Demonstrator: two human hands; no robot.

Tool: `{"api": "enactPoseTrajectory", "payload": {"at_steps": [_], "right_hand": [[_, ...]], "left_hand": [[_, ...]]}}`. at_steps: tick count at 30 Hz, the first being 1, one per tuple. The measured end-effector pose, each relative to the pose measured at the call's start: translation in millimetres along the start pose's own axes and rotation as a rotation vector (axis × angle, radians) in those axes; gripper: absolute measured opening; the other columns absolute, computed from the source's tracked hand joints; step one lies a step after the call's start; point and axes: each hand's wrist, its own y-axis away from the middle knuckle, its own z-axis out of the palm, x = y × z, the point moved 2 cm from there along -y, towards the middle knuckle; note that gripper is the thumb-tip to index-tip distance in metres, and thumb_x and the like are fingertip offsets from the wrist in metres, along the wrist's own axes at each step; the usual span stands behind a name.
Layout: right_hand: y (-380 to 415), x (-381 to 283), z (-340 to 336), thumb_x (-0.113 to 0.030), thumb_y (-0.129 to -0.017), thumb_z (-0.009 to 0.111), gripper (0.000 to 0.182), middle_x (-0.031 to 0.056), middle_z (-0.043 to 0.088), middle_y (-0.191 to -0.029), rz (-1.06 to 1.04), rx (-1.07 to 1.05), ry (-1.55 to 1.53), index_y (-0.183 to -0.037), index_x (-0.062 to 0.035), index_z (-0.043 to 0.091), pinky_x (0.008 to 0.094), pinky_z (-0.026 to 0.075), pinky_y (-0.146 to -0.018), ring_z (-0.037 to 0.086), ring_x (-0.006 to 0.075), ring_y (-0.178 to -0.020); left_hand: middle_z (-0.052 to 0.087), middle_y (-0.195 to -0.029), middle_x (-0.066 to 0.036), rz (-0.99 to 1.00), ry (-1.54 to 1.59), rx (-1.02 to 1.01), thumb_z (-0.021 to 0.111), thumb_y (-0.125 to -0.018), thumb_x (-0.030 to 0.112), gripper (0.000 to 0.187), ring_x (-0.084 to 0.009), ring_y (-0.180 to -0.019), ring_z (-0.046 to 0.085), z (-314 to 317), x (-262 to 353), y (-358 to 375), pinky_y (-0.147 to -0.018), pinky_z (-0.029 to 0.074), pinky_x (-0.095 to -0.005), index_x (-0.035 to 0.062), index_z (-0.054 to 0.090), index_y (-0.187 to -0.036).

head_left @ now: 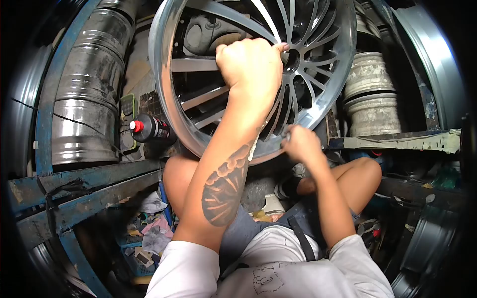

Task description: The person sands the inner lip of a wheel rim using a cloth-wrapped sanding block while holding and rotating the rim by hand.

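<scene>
A large multi-spoke alloy wheel rim [174,114] stands tilted in front of my knees, its spokes silver with dark gaps between them. My left hand [251,64] is closed around a spoke near the hub, its thumb pointing toward the centre; the fingers curl out of sight behind. At the lower right of the rim, my right hand [303,144] is pinched against the outer lip. Something small and greyish shows at those fingertips, too blurred to name.
A dark bottle with a red cap [151,127] stands left of the rim. Stacked wheel rims [84,124] line the left, with more rims [371,111] at the right. Blue metal frame bars [99,181] run alongside. Rags [156,233] fill a blue basket at lower left.
</scene>
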Motion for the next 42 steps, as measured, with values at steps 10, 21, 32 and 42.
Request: {"api": "enactPoseTrajectory", "payload": {"at_steps": [10,21,32,42], "right_hand": [[-15,35,0,-0.027,-0.083,0.073,0.038,0.0255,0.073,-0.11,0.034,0.1,-0.136,-0.117,-0.0091,0.074,0.0504,0.056,-0.094,0.071,0.0419,-0.105],[15,21,25,-0.026,-0.086,0.07,0.036,0.0256,0.073,-0.098,-0.129,0.1,-0.175,-0.118,-0.0094,0.073,0.0533,0.056,-0.087,0.072,0.0445,-0.093],[5,90,-152,-0.012,-0.1,0.067,0.038,0.0085,0.072,-0.092,-0.574,0.409,-1.38,-0.136,0.0005,0.062,0.0242,0.054,-0.068,0.07,0.0135,-0.08],[-18,73,-135,-0.01,-0.097,0.069,0.042,0.0164,0.073,-0.11,-0.704,0.29,-1.438,-0.137,0.002,0.061,0.0242,0.054,-0.072,0.066,0.0117,-0.083]], "left_hand": [[0.072,-0.065,-0.01,0.025,-0.042,0.089,0.052,-0.097,0.064,0.065,-0.0278,-0.063,0.073,3,-4,3,-0.064,0.053,-0.0406,0.0105,0.077,-0.07],[0.07,-0.062,-0.012,0.046,-0.062,0.24,0.059,-0.092,0.064,0.064,-0.0298,-0.058,0.07,3,-19,17,-0.069,0.049,-0.0421,0.0087,0.075,-0.063],[0.067,-0.067,-0.026,-0.037,-0.037,0.085,0.052,-0.09,0.077,0.087,-0.0435,-0.067,0.069,-2,-78,23,-0.066,0.054,-0.0508,-0.0047,0.072,-0.068],[0.063,-0.06,-0.026,-0.118,-0.113,0.093,0.049,-0.089,0.081,0.092,-0.0438,-0.06,0.066,0,-81,27,-0.059,0.052,-0.0502,-0.0046,0.069,-0.063]]}}
